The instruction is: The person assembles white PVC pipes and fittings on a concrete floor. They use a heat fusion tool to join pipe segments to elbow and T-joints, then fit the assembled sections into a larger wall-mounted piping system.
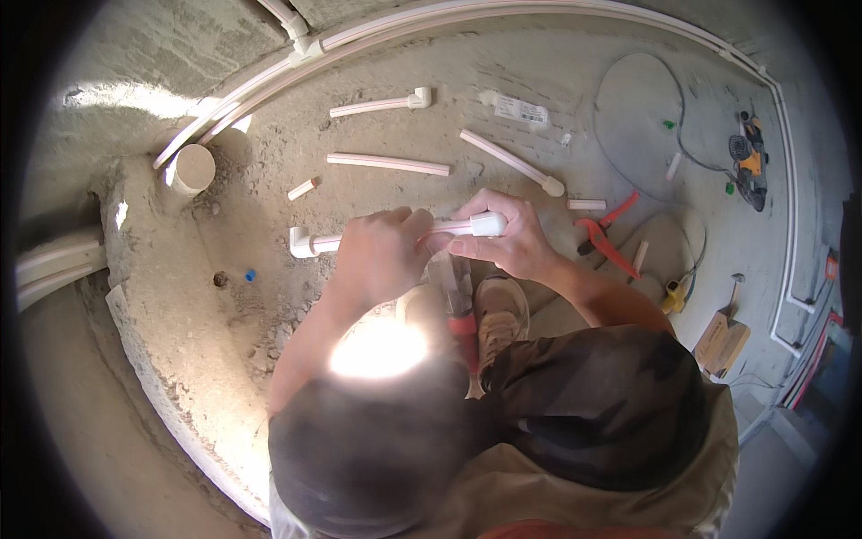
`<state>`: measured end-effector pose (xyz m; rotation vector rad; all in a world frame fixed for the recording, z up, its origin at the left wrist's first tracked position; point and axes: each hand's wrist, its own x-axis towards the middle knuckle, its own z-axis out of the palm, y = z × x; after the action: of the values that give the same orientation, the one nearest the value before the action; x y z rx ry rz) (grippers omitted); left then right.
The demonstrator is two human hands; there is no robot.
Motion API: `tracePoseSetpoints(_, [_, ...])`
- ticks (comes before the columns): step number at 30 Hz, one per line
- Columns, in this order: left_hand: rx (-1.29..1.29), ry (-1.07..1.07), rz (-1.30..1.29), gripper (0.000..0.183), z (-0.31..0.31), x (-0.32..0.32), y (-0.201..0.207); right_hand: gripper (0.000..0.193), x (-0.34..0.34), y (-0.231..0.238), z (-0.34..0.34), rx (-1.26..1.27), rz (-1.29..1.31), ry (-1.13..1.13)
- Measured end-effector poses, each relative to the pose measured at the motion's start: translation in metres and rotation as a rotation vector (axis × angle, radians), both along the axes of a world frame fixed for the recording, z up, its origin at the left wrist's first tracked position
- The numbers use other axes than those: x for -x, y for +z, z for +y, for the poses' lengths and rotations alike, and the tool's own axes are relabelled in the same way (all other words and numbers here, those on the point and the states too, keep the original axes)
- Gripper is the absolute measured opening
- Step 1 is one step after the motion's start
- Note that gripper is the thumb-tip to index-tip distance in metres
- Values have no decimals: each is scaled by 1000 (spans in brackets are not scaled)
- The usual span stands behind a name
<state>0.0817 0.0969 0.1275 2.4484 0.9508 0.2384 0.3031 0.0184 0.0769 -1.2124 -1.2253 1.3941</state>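
Note:
A white plastic pipe [327, 243] with a thin reddish stripe lies across both my hands, above the dusty floor between my knees. My left hand [382, 254] is wrapped round its middle. An elbow fitting [302, 242] caps the pipe's left end. At the other end, my right hand [519, 238] pinches a white fitting [488, 224] between thumb and fingers. Part of the pipe is hidden behind my left fingers. Below my hands, between my shoes, stands a clear tool or bottle with a red lower part [462, 332]; its kind is unclear.
Loose pipe pieces [388, 164] lie ahead, one with an elbow [419, 97]. To the right are a red-handled pipe cutter [600, 235], a yellow-black power tool [751, 166] with its cord, and a cardboard piece [721, 345]. A wide pipe stub [191, 171] rises at the left.

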Motion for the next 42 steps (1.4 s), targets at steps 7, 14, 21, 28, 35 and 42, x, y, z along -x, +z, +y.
tracePoseSetpoints(7, [-88,96,-33,33,9,19,-23,35,-27,-26,8,400,675,-60])
tracePoseSetpoints(14, [172,214,72,29,16,55,-64,39,-53,-36,-9,286,-73,31])
tracePoseSetpoints(21, [131,245,136,30,25,59,-90,27,-59,-48,-12,337,-226,-4])
tracePoseSetpoints(28, [172,224,249,27,34,68,-119,31,-91,-67,-17,653,-223,-201])
tracePoseSetpoints(35, [-54,-4,266,30,44,56,-148,37,-104,-78,-14,265,-698,-281])
tracePoseSetpoints(42, [-24,-82,277,28,49,45,-158,36,-112,-68,-13,692,211,-462])
